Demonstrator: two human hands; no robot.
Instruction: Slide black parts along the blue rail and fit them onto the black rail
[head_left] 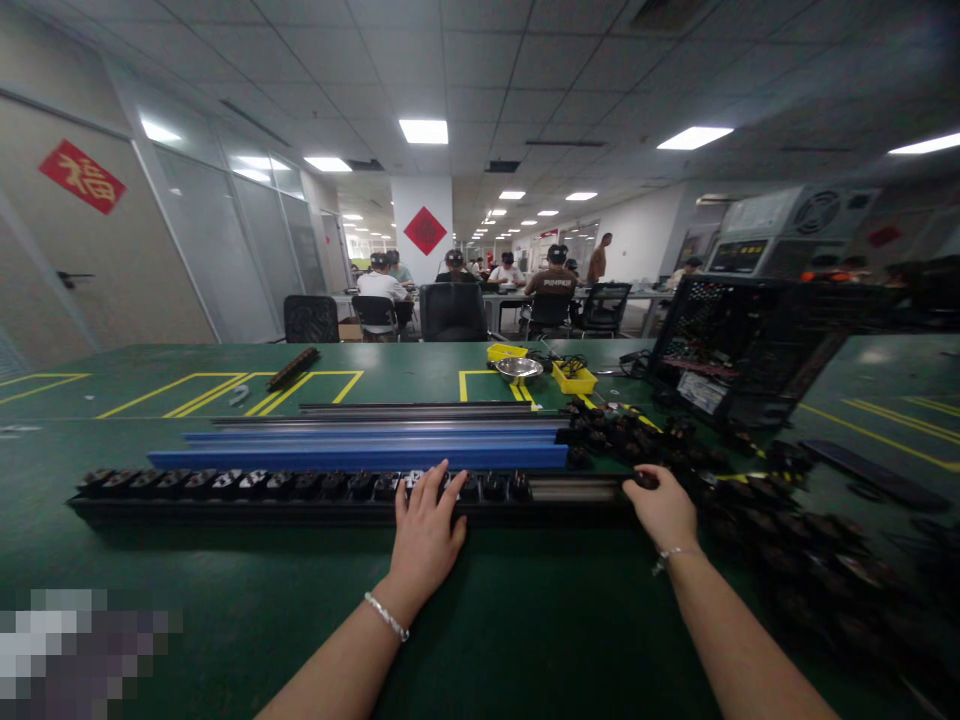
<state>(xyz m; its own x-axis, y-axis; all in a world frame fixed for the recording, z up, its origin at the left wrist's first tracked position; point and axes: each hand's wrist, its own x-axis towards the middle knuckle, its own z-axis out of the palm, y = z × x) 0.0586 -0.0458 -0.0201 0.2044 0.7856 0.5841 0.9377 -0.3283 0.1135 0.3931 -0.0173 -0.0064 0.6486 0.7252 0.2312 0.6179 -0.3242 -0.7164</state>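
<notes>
A long black channel (247, 512) lies across the green table in front of me. A row of small black block-shaped modules (334, 485), a few with pale tops, fills it from the left end to right of the middle. My left hand (429, 525) rests on this row with fingers spread, hiding some modules. At the channel's right end, thumb and fingers of my right hand (664, 510) pinch a small dark module (645, 480), mostly covered by the fingers. Between that hand and the row, a bare stretch of the channel shows. Blue rails (360, 457) lie just behind.
Loose black modules (810, 550) are heaped at right. Behind stand a metal bowl (519, 368), a yellow tray (574, 380) with cables and an opened computer case (720, 350). A dark strip (294, 368) lies farther left. Several people sit at distant tables.
</notes>
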